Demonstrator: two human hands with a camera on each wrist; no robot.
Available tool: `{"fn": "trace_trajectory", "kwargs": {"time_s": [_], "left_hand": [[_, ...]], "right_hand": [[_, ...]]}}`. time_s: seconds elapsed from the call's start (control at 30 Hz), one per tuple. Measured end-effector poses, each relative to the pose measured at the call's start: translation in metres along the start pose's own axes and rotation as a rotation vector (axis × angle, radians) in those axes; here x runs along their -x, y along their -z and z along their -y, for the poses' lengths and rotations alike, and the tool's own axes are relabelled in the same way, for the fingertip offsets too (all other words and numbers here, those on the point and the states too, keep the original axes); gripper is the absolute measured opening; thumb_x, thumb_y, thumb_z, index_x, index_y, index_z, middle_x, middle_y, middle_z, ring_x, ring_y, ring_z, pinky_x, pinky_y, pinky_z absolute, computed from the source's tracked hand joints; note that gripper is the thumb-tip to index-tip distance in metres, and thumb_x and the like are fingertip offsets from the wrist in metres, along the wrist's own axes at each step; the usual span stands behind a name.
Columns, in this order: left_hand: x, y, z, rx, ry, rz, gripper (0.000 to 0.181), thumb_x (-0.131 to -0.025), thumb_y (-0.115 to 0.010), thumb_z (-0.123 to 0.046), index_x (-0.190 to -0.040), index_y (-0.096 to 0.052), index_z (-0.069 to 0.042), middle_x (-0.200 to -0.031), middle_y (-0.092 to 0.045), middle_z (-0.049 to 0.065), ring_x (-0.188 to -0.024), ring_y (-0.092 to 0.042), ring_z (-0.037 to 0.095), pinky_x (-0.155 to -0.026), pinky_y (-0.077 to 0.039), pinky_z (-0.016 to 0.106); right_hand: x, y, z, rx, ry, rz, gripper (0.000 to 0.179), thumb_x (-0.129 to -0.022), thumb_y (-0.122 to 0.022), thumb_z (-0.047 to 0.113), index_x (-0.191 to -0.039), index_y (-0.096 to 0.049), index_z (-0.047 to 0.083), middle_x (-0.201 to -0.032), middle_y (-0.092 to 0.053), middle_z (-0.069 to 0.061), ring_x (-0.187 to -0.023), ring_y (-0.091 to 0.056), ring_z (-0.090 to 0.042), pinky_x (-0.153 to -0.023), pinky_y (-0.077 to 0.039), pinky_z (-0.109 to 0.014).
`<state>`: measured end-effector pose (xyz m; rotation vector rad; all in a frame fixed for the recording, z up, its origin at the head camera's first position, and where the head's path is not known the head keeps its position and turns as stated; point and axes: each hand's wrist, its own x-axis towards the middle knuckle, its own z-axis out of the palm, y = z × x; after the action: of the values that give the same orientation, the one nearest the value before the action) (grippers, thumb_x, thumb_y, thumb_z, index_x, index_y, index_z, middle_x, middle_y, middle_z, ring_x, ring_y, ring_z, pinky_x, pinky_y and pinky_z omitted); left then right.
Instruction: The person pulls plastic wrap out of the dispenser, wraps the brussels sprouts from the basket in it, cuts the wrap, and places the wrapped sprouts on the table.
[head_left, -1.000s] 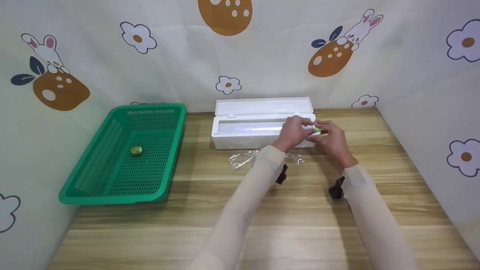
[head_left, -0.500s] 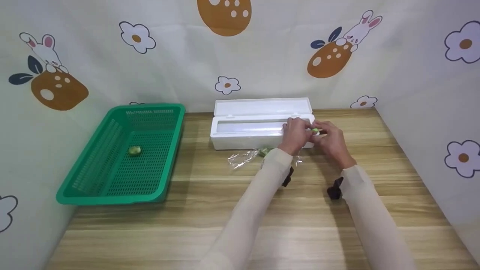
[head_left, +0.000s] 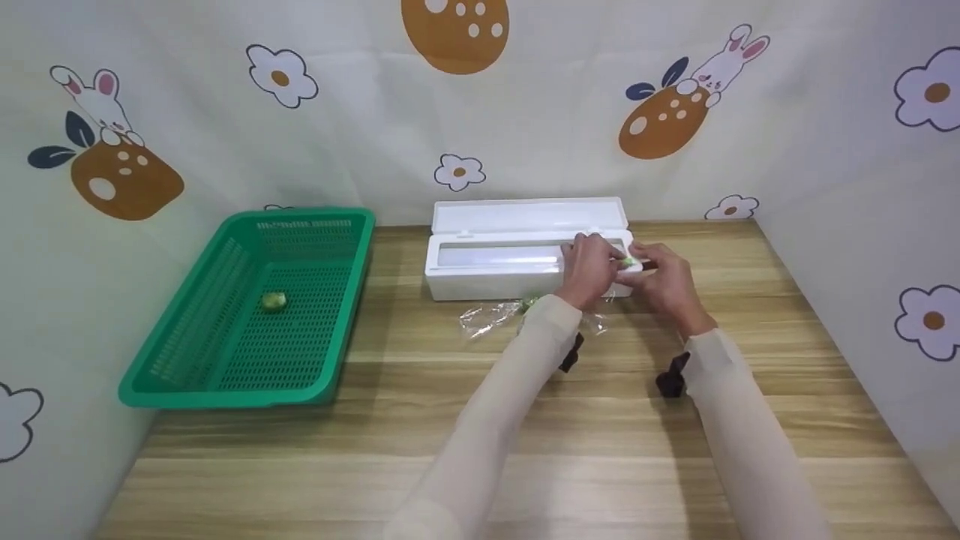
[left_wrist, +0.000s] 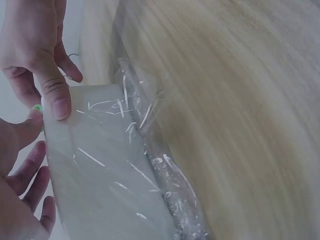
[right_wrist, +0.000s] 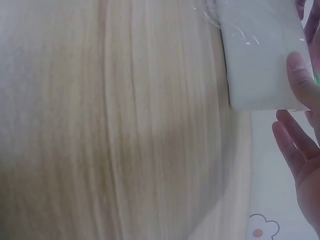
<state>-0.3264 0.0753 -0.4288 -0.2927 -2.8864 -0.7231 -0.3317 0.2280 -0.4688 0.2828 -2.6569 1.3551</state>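
A white cling film dispenser box [head_left: 495, 283] stands near the back wall, its lid [head_left: 525, 216] raised. Clear cling film [left_wrist: 150, 135] hangs over its front face down to the table. At the box's right end, a small green slide cutter [head_left: 628, 262] sits on the top front edge. My left hand [head_left: 590, 270] pinches at this cutter with the thumb against it; its index finger is partly hidden. My right hand [head_left: 666, 285] grips the right end of the box, thumb on the front face [right_wrist: 300, 80]. A green vegetable piece [head_left: 529, 303] lies by the film, partly behind my left sleeve.
A green plastic basket [head_left: 341, 330] stands on the left of the wooden table [head_left: 600, 450], with one small green vegetable piece [head_left: 274, 301] inside. A printed cloth wall [head_left: 360, 135] closes off the back and sides.
My left hand has shifted slightly, and the green cutter now sits a little farther left from the box's end. The vegetable piece by the film has come into view. My right hand stays put.
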Motion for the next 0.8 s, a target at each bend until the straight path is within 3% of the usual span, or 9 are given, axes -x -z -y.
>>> {"fn": "trace_trajectory", "kwargs": {"time_s": [0.07,0.3,0.5,0.67,0.73,0.8], "left_hand": [[0.0,0.001,0.0,-0.023,-0.002,0.007,0.016,-0.093,-0.07,-0.03,-0.106,-0.079,-0.031,-0.113,-0.074,-0.009,-0.108,-0.06,0.014,-0.094,-0.041,0.034],[0.001,0.006,0.007,-0.038,-0.005,0.035,0.015,-0.094,-0.07,-0.028,-0.105,-0.079,-0.031,-0.113,-0.075,-0.014,-0.111,-0.062,0.015,-0.098,-0.041,0.036],[0.003,0.024,0.034,-0.012,-0.068,0.038,0.015,-0.093,-0.071,-0.032,-0.105,-0.079,-0.028,-0.106,-0.077,-0.012,-0.102,-0.071,0.011,-0.092,-0.052,0.031],[0.008,0.031,0.047,0.003,-0.091,0.039,0.016,-0.093,-0.071,-0.03,-0.107,-0.078,-0.026,-0.105,-0.077,-0.01,-0.095,-0.073,0.01,-0.087,-0.056,0.03],[0.01,0.033,0.049,-0.006,-0.096,0.035,0.016,-0.094,-0.071,-0.029,-0.108,-0.078,-0.026,-0.106,-0.077,-0.009,-0.095,-0.073,0.011,-0.088,-0.056,0.031],[0.011,0.036,0.053,-0.014,-0.098,0.035,0.016,-0.094,-0.07,-0.028,-0.108,-0.078,-0.026,-0.106,-0.077,-0.009,-0.095,-0.073,0.012,-0.089,-0.056,0.032]], "right_hand": [[0.0,0.0,0.0,0.009,0.015,-0.006,0.054,-0.08,-0.083,0.01,-0.129,-0.062,-0.003,-0.135,-0.061,-0.02,-0.115,-0.064,-0.038,-0.086,-0.058,-0.025],[0.0,0.0,-0.002,0.003,0.044,-0.007,0.057,-0.079,-0.084,0.006,-0.129,-0.061,-0.006,-0.134,-0.061,-0.024,-0.113,-0.066,-0.043,-0.074,-0.049,-0.003],[-0.001,0.006,-0.002,0.012,-0.015,0.01,0.059,-0.081,-0.081,0.006,-0.135,-0.057,-0.003,-0.14,-0.057,-0.021,-0.119,-0.062,-0.041,-0.073,-0.047,-0.004],[0.0,0.007,-0.002,0.03,-0.052,0.036,0.061,-0.083,-0.08,0.009,-0.138,-0.055,-0.001,-0.144,-0.055,-0.02,-0.123,-0.06,-0.039,-0.092,-0.056,-0.028],[-0.001,0.005,0.0,0.027,-0.054,0.037,0.061,-0.083,-0.08,0.009,-0.138,-0.055,-0.001,-0.144,-0.055,-0.02,-0.123,-0.059,-0.039,-0.099,-0.054,-0.042],[-0.001,0.003,0.0,0.023,-0.05,0.036,0.061,-0.083,-0.08,0.009,-0.137,-0.055,-0.002,-0.144,-0.055,-0.021,-0.123,-0.059,-0.039,-0.102,-0.052,-0.047]]}}
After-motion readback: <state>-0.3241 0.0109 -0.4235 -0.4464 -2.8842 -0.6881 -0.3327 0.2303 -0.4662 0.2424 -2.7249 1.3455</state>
